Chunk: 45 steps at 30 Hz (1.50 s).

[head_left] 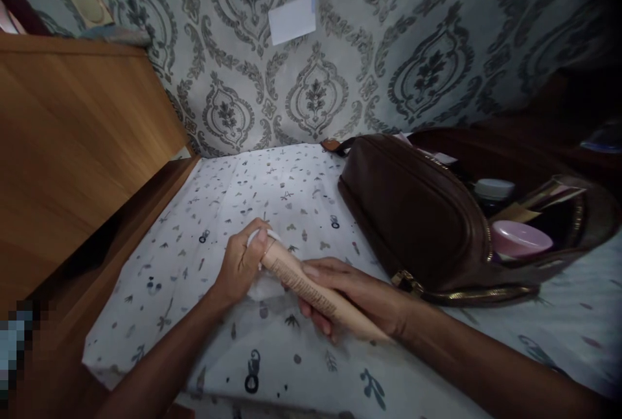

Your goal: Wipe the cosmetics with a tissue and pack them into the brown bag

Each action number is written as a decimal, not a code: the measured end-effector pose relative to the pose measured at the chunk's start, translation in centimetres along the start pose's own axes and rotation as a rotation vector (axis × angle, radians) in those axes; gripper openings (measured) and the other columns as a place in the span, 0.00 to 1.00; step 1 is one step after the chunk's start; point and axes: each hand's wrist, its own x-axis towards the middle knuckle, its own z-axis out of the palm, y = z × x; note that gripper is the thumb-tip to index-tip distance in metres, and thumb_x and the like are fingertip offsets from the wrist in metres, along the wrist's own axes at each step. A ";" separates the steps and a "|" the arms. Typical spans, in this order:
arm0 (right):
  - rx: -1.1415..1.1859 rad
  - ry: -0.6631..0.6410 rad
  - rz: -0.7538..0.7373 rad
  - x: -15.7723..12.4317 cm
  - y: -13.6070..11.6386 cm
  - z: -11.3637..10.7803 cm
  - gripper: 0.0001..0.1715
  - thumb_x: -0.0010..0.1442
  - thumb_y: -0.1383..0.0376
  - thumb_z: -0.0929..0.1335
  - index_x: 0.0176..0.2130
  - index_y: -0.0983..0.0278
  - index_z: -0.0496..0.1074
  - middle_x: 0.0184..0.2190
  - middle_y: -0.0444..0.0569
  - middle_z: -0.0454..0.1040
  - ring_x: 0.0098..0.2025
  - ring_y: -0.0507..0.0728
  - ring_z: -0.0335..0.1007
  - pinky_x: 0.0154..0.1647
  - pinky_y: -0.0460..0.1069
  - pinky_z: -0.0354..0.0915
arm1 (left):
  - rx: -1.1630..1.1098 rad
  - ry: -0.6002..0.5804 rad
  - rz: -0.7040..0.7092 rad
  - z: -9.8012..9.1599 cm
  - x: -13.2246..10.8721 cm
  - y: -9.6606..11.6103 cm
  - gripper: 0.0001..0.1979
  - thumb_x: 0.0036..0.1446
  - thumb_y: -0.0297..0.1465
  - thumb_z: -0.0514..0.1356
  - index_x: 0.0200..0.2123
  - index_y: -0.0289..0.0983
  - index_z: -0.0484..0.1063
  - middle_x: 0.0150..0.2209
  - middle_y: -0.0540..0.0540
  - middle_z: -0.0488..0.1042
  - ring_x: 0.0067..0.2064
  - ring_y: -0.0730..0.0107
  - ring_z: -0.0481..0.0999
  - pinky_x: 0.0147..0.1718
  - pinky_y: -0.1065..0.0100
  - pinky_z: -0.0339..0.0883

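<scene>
A beige squeeze tube (315,286) with lines of small print lies slantwise between my hands, its flat end toward me on the right. My right hand (345,283) is closed around the body of the tube from the right side. At the upper left end, my left hand (245,257) grips the tube by its white cap end, thumb on top. Something thin and white (267,284) hangs below the left fingers; I cannot tell if it is a tissue or a cloth. Both hands are just above the white patterned sheet (286,192).
An open dark brown bag (408,212) stands on the right, holding a pink rounded item (522,237), a white-capped bottle (493,189) and other articles. A wooden cabinet (82,108) rises on the left. Behind is a patterned wall (315,95) with a white card (292,19).
</scene>
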 end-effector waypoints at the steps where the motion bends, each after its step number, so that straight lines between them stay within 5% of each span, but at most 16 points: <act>1: -0.063 0.045 -0.024 -0.1 -0.2 0.1 0.28 0.54 0.46 0.72 0.40 0.64 0.65 0.26 0.42 0.70 0.20 0.48 0.66 0.20 0.43 0.64 | -0.001 -0.010 -0.009 -0.1 0.0 0.0 0.21 0.66 0.49 0.47 0.32 0.38 0.65 0.20 0.54 0.58 0.23 0.72 0.59 0.23 0.71 0.54; 5: -0.335 0.186 -0.162 -0.4 -0.8 0.8 0.25 0.49 0.51 0.75 0.34 0.63 0.64 0.27 0.39 0.63 0.26 0.48 0.60 0.23 0.43 0.58 | -0.001 -0.019 -0.006 -0.1 0.0 -0.1 0.21 0.66 0.48 0.47 0.33 0.38 0.65 0.21 0.55 0.57 0.23 0.73 0.58 0.23 0.71 0.53; 12: -0.931 0.516 -0.145 -0.3 -0.8 1.4 0.32 0.45 0.58 0.76 0.47 0.59 0.63 0.30 0.42 0.68 0.31 0.54 0.62 0.31 0.48 0.56 | 0.034 -0.017 0.000 -0.1 0.1 0.1 0.18 0.67 0.45 0.48 0.31 0.38 0.63 0.21 0.56 0.56 0.24 0.74 0.57 0.24 0.71 0.53; 16: -1.083 0.556 -0.196 -0.6 -0.4 1.5 0.32 0.50 0.56 0.74 0.50 0.60 0.61 0.33 0.46 0.72 0.32 0.57 0.66 0.33 0.50 0.56 | 0.065 -0.023 -0.012 0.0 0.2 0.1 0.19 0.67 0.45 0.48 0.30 0.38 0.62 0.22 0.55 0.56 0.24 0.74 0.58 0.25 0.71 0.53; 19: -1.098 0.526 -0.232 -0.8 -0.3 1.6 0.24 0.55 0.56 0.71 0.48 0.61 0.62 0.31 0.46 0.72 0.29 0.56 0.64 0.30 0.50 0.55 | 0.057 -0.022 -0.004 0.0 0.2 -0.1 0.20 0.67 0.47 0.47 0.31 0.38 0.63 0.22 0.55 0.58 0.25 0.73 0.60 0.26 0.71 0.55; 24: -1.000 0.450 -0.238 -0.9 -0.6 1.6 0.13 0.59 0.57 0.68 0.40 0.61 0.63 0.25 0.41 0.65 0.25 0.52 0.58 0.27 0.48 0.53 | 0.001 -0.027 -0.011 -0.2 0.1 -0.7 0.29 0.67 0.51 0.41 0.40 0.37 0.72 0.22 0.52 0.63 0.23 0.71 0.60 0.23 0.69 0.55; 29: -0.772 0.374 -0.272 -0.8 -1.1 1.4 0.18 0.58 0.51 0.68 0.37 0.61 0.65 0.26 0.41 0.62 0.28 0.52 0.59 0.27 0.46 0.54 | -0.075 -0.051 -0.060 -0.8 0.3 -1.0 0.27 0.67 0.49 0.43 0.48 0.39 0.74 0.27 0.49 0.70 0.23 0.71 0.63 0.22 0.70 0.58; 34: -0.431 0.249 -0.143 -0.8 -1.3 1.3 0.24 0.55 0.46 0.70 0.38 0.62 0.64 0.27 0.41 0.65 0.25 0.50 0.62 0.25 0.45 0.58 | -0.171 -0.135 -0.087 -1.4 0.7 -1.0 0.22 0.65 0.48 0.50 0.49 0.40 0.73 0.36 0.46 0.72 0.29 0.69 0.67 0.21 0.73 0.61; 39: -0.341 0.271 -0.115 -0.7 -1.0 1.0 0.25 0.52 0.47 0.73 0.37 0.63 0.66 0.27 0.42 0.67 0.24 0.48 0.62 0.23 0.43 0.58 | -0.106 -0.194 -0.109 -1.6 0.9 -1.1 0.21 0.64 0.49 0.52 0.44 0.39 0.72 0.30 0.49 0.66 0.27 0.72 0.65 0.19 0.75 0.59; 45: 0.273 -0.056 0.101 -0.3 0.0 -0.1 0.26 0.58 0.48 0.68 0.43 0.68 0.70 0.25 0.45 0.70 0.18 0.45 0.57 0.15 0.41 0.48 | -0.109 -0.163 -0.067 -1.5 0.7 -1.3 0.20 0.63 0.48 0.52 0.43 0.39 0.72 0.27 0.51 0.65 0.23 0.74 0.61 0.19 0.74 0.58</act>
